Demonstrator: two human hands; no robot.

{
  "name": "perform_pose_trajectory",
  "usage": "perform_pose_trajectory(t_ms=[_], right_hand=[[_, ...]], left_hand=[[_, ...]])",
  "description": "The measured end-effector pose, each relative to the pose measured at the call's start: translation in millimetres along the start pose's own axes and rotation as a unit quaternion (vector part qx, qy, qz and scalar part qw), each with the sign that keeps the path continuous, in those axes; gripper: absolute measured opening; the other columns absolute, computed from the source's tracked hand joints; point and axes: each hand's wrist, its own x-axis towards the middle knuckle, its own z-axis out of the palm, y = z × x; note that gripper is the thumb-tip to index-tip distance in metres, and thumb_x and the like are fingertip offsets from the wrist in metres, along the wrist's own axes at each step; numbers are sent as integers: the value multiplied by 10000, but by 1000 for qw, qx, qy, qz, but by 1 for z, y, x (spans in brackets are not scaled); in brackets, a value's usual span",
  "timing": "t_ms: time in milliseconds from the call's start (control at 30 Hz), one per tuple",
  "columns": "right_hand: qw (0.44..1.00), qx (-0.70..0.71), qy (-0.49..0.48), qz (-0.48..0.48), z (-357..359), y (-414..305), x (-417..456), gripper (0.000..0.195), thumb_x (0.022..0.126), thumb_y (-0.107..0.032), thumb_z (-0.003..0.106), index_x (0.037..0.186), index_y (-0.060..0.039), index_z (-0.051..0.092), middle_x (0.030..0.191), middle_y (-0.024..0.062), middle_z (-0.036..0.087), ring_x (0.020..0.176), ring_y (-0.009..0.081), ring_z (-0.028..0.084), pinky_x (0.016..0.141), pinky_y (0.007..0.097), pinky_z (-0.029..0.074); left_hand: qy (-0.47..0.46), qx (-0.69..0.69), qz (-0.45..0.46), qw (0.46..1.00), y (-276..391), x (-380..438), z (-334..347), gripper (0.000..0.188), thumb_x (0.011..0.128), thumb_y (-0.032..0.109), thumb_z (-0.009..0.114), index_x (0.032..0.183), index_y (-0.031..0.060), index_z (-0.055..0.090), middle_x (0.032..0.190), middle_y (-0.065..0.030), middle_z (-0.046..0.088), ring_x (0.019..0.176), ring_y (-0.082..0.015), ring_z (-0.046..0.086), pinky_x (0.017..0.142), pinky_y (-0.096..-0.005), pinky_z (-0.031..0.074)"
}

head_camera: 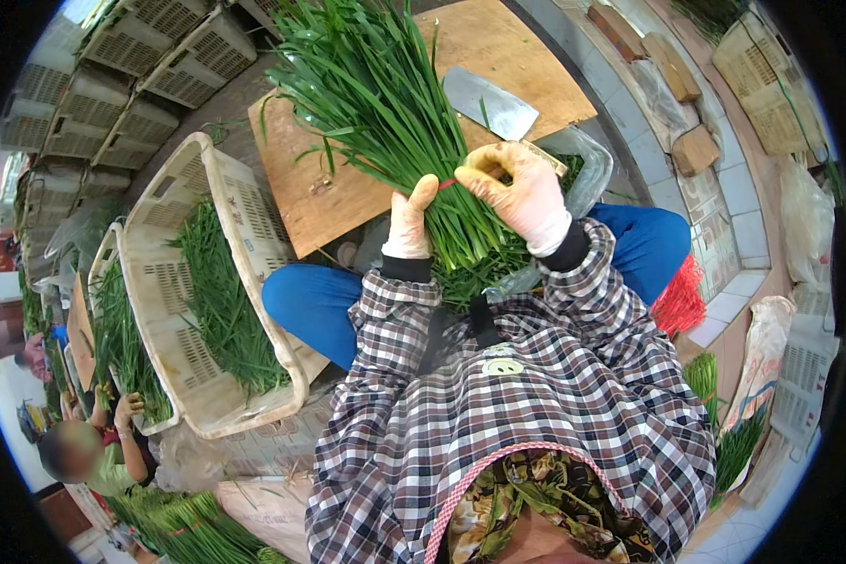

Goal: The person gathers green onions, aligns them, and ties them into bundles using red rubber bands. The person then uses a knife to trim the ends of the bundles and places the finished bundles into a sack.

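A thick bundle of garlic chives (pixel 388 99) slants over the wooden board (pixel 529 49), its pale cut ends towards my lap. Around its lower part runs a thin red tie (pixel 447 185). My left hand (pixel 412 222), in a stained pale glove, grips the bundle from the left, thumb up; its other fingers are hidden behind the stalks. Thumb and forefinger of my gloved right hand (pixel 522 190) pinch at the tie on the right side. Beyond that hand, a cleaver (pixel 493 102) lies flat on the board, its wooden handle (pixel 546 156) partly covered by the hand.
To the left stands a white plastic crate (pixel 215 158) with loose chives (pixel 229 303). Stacked crates (pixel 162 53) rise behind it. Red ties (pixel 679 297) lie beside my right knee. Wooden blocks (pixel 694 149) sit on the tiled ledge. Another person (pixel 116 462) works at lower left.
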Motion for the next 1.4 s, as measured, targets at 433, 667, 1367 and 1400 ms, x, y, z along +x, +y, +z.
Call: perform_pose_trajectory(t_ms=[433, 667, 1367, 1400], right_hand=[[910, 370, -183, 31, 4, 55, 23, 746, 812, -228, 669, 1382, 2, 245, 1311, 140, 427, 1197, 229, 423, 1000, 334, 337], [988, 135, -63, 40, 5, 13, 41, 248, 757, -151, 713, 951, -16, 638, 776, 46, 637, 717, 123, 606, 654, 250, 486], [987, 123, -95, 31, 44, 44, 59, 950, 664, -131, 784, 1384, 17, 182, 1237, 149, 497, 1137, 235, 481, 966, 313, 378], [966, 234, -101, 35, 45, 4, 55, 806, 684, -110, 766, 1328, 27, 301, 1171, 137, 545, 1051, 223, 531, 929, 321, 417]], left_hand=[[41, 29, 15, 999, 6, -13, -9, 562, 720, 166, 755, 1181, 11, 474, 1060, -93, 593, 902, -215, 606, 756, -347, 534], [12, 2, 12, 1000, 1, -14, -15, 577, 709, 189, 767, 1186, 34, 482, 1054, -72, 594, 910, -204, 599, 786, -341, 520], [24, 142, 75, 987, -19, -26, -19, 536, 675, -72, 708, 1157, 18, 491, 1095, -86, 577, 974, -196, 573, 859, -314, 471], [47, 139, 84, 986, -20, -32, -27, 550, 675, -78, 704, 1169, 17, 480, 1106, -89, 571, 981, -198, 570, 862, -318, 471]])
